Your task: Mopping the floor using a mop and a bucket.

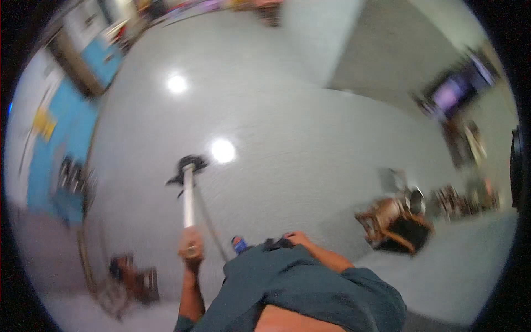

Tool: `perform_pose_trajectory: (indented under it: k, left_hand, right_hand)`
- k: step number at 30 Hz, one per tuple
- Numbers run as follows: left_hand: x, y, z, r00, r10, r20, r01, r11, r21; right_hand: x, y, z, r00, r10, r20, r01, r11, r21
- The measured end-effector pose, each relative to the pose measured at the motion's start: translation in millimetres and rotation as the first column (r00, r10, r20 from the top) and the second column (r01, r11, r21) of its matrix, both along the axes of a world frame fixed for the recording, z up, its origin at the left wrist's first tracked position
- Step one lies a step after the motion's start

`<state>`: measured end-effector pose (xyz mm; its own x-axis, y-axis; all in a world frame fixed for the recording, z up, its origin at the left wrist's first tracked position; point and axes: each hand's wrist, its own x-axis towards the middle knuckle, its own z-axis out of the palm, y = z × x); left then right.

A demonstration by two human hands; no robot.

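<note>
The dark head of the white pole, left of centre, is blurred. At upper right, the screen is smeared. The top edge cuts a brownish object.

Two hands of mine in view, folks: one left hand, one right hand! And there's one pole, just the one, with one black head at its far end. Bright spots on the floor, count them with me: one, two! Down by my clothes, I make it one shoe. Out left, two blue stretches and a single yellow patch. Over on the right, one lit screen, one chair, one round thing. Lower left, brown things, too smeared for me to number!
</note>
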<state>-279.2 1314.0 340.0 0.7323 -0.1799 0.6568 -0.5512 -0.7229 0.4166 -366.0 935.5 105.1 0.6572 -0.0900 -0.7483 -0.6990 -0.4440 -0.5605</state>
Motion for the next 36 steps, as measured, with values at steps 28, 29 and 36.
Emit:
perform_pose_trajectory:
  k: [28, 29, 36]
  left_hand:
    - [-31, -138, 124, 0.597, -0.801, -0.033, 0.721, 0.554, -0.416]
    - [-33, -138, 125, 0.593, -0.805, -0.016, 0.73, 0.546, -0.41]
    - [-24, -120, 49, 0.673, -0.733, -0.098, 0.691, 0.671, -0.27]
  right_hand:
    - [70, 129, 299, -0.117, 0.059, 0.991, -0.736, 0.665, -0.126]
    - [72, 137, 288, -0.107, 0.031, 0.994, -0.724, 0.683, -0.1]
    - [96, 166, 192, 0.1, 0.065, 0.993, -0.669, 0.743, 0.019]
